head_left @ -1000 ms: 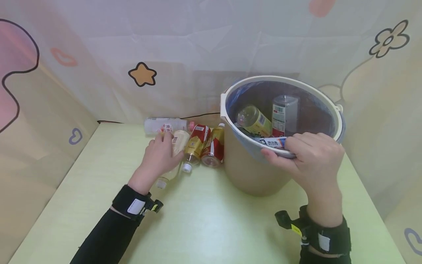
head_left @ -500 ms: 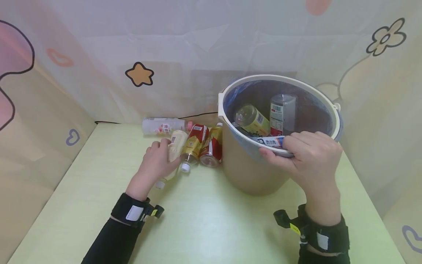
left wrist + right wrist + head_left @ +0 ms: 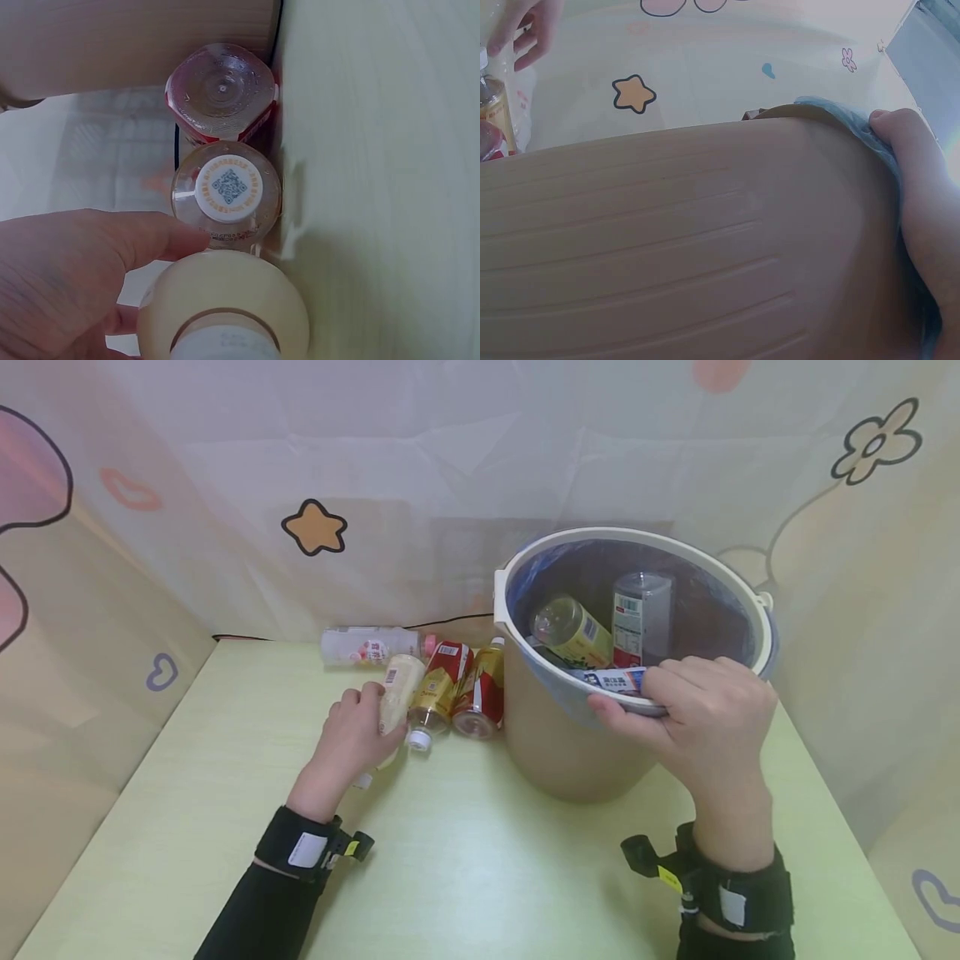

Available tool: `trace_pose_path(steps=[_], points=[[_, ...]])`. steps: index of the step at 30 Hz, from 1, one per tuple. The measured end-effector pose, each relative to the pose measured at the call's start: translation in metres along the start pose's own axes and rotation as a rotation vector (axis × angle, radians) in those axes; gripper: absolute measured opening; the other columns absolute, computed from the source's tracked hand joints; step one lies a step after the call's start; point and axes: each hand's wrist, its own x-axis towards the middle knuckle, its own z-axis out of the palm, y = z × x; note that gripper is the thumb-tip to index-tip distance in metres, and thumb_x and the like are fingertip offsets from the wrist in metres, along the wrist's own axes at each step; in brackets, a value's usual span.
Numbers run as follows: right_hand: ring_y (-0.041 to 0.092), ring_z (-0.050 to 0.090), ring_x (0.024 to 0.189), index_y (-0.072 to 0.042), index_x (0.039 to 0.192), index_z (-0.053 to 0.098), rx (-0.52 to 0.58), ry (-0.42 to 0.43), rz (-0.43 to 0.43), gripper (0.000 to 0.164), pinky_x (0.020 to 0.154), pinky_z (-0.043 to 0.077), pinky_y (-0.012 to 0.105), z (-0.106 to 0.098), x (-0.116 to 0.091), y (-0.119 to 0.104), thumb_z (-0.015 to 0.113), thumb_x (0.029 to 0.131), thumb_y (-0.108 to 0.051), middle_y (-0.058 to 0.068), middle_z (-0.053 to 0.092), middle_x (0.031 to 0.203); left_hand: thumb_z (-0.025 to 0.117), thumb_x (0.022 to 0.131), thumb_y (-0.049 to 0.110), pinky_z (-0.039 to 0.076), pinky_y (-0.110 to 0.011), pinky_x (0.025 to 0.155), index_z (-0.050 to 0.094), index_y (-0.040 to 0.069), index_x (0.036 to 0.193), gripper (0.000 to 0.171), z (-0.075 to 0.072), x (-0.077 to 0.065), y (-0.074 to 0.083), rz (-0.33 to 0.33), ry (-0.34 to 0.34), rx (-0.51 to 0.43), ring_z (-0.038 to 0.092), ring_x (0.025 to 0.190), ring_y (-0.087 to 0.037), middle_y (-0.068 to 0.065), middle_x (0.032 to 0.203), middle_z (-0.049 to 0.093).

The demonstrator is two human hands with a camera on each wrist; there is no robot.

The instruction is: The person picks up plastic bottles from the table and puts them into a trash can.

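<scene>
My left hand (image 3: 348,739) grips a cream-coloured bottle (image 3: 401,689) from its left side, thumb toward the near right. The bottle lies on the table with its white cap (image 3: 225,343) toward me. Right beside it lie a clear bottle with a red and gold label (image 3: 442,681) and another red-labelled bottle (image 3: 480,697), whose base faces me. My right hand (image 3: 705,718) holds the near right rim of a beige trash bin (image 3: 577,752), thumb outside over the blue liner (image 3: 855,124) and fingers curled inside.
Inside the bin are a clear bottle with a yellow label (image 3: 588,639), a clear plastic container (image 3: 651,614) and a blue-and-white package (image 3: 615,680). A pale bottle with a pink cap (image 3: 371,646) lies along the back curtain (image 3: 420,460). A thin dark cable (image 3: 457,620) runs behind.
My left hand has drawn slightly back toward me along the cream-coloured bottle, uncovering more of its label. The right hand keeps its hold on the bin rim.
</scene>
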Motion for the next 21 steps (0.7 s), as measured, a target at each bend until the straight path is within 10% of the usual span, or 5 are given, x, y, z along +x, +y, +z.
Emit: trace_pose_path(steps=[21], points=[[0.017, 0.021, 0.043, -0.012, 0.049, 0.032, -0.012, -0.001, -0.002, 0.079, 0.047, 0.012, 0.033, 0.001, -0.001, 0.001, 0.055, 0.092, -0.074, 0.002, 0.031, 0.045, 0.072, 0.093, 0.037, 0.052, -0.049, 0.079, 0.038, 0.001, 0.150, 0.076, 0.003, -0.003, -0.011, -0.042, -0.012, -0.027, 0.057, 0.101, -0.039, -0.028, 0.123, 0.055]])
